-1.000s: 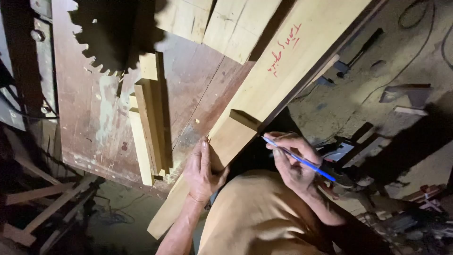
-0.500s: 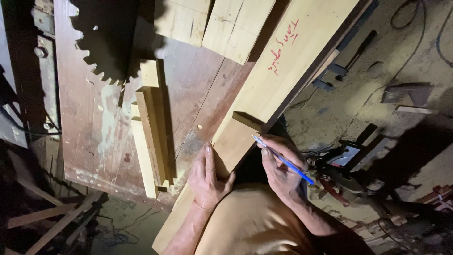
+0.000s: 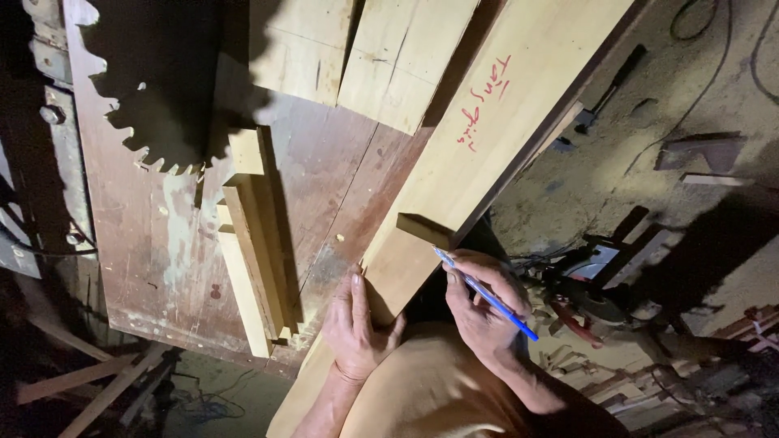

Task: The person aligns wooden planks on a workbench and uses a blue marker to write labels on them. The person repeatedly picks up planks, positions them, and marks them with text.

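Plank (image 3: 479, 146), long and pale yellow, lies slantwise across the reddish-brown counter (image 3: 324, 186), its far end cut off by the top edge and its near end hidden under the person's body. Red handwriting marks its face. A small wooden block (image 3: 422, 229) sits across it near the right edge. The left hand (image 3: 357, 324) lies flat on the plank just below the block, its grip released and pressing down. The right hand (image 3: 479, 304) has its grip clenched on a blue pen (image 3: 485, 294), whose tip meets the plank edge just beside the block. Further left, stacked wooden strips (image 3: 251, 243) lie on the counter below a toothed circular saw blade (image 3: 154, 113), mostly lost in shadow. Right of the counter, the dusty floor (image 3: 649, 122) holds tools too dim to identify.
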